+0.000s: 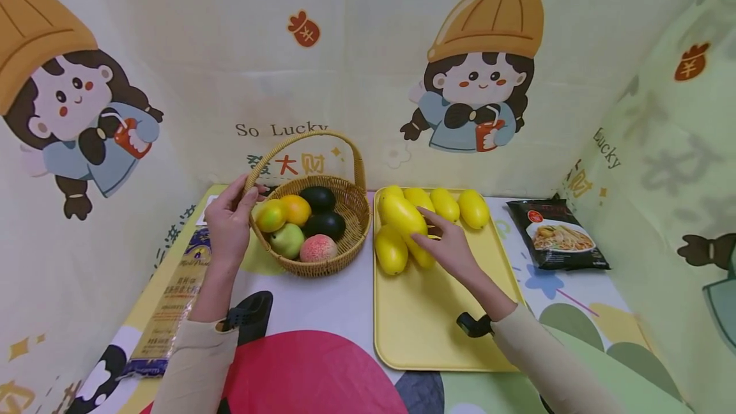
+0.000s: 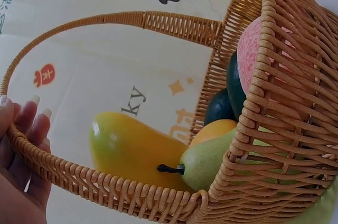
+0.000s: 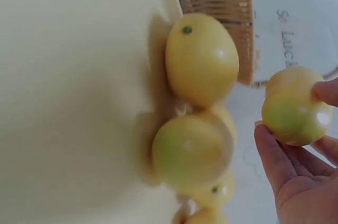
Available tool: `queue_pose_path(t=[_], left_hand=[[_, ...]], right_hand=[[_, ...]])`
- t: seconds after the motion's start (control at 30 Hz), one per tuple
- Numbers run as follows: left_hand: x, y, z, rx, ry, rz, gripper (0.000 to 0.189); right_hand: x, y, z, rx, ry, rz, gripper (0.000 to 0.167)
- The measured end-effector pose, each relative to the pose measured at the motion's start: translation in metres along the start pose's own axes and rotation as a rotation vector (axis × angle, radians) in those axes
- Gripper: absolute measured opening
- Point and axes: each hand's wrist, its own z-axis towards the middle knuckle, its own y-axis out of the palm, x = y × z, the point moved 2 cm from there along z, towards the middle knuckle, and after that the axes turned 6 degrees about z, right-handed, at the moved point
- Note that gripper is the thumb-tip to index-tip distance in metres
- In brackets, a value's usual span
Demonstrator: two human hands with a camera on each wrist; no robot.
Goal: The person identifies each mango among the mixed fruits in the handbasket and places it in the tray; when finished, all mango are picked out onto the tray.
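On the left, my left hand [image 1: 229, 225] grips the handle of a wicker basket [image 1: 358, 225], which stands slightly tilted. Inside lie an orange [image 1: 297, 209], a green pear [image 2: 206, 166], a peach [image 1: 319, 248], a yellow-green mango [image 2: 132, 147] and dark green avocados [image 1: 318, 199]. My right hand [image 1: 451, 251] holds a yellow mango [image 1: 404, 213] between thumb and fingers, above other mangoes on a yellow tray [image 1: 437, 324]. In the right wrist view, that mango is raised clear of the mangoes [image 3: 200, 60] below. The hand partly hides one of them.
A black food packet [image 1: 558, 235] lies right of the tray. A long pasta bag [image 1: 172, 305] lies on the left, partly behind the left forearm. Several mangoes [image 1: 473, 209] line the tray's far edge. A printed cloth wall [image 1: 368, 82] stands behind.
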Motion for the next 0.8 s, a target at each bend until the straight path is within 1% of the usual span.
queue_pose_path(t=[0.13, 0.43, 0.63, 0.8], left_hand=[[0.000, 0.000, 0.000, 0.000, 0.004, -0.005, 0.033], [0.000, 0.000, -0.001, 0.004, -0.001, 0.016, 0.034], [0.000, -0.001, -0.001, 0.006, -0.012, 0.016, 0.034], [-0.001, 0.000, 0.000, 0.002, -0.007, 0.011, 0.034]], right_hand=[[0.012, -0.015, -0.009, 0.030, 0.032, 0.008, 0.063], [0.044, -0.044, -0.029, 0.086, 0.086, -0.042, 0.065], [0.063, -0.054, -0.040, 0.098, 0.133, -0.069, 0.065], [0.072, -0.057, -0.043, 0.090, 0.179, -0.094, 0.066]])
